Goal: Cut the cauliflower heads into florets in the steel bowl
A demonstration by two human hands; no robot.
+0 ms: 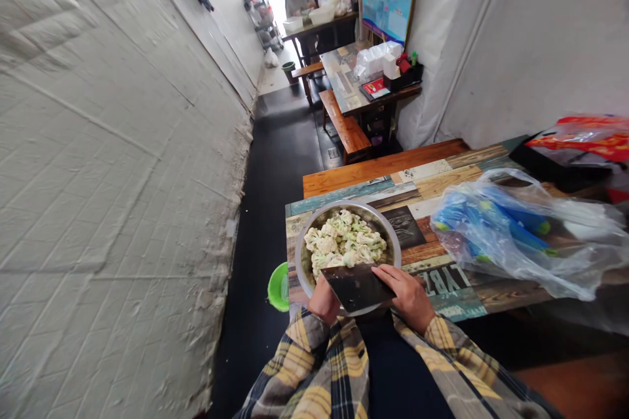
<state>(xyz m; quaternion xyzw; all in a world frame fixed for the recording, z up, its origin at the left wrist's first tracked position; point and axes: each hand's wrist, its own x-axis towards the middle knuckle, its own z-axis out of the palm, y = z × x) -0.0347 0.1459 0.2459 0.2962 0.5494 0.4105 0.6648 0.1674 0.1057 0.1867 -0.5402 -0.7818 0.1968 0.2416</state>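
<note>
A broad, dark cleaver (358, 288) is held flat-side up over the near rim of a steel bowl (301, 255). My right hand (410, 298) is closed on the blade's right end, fingers over its upper edge; no handle shows. At the left end of the blade, my left hand (324, 301) is curled into a fist, its fingers partly hidden, so what it grips is unclear. Cut cauliflower florets (344, 239) fill the bowl, just beyond the blade.
The bowl sits at the left end of a patterned table (427, 186). Right of it lies a clear plastic bag (511, 222) with blue items inside. A green basin (278, 287) is below the table's left edge. Benches (344, 121) stand ahead; a person (299, 0) sits far back.
</note>
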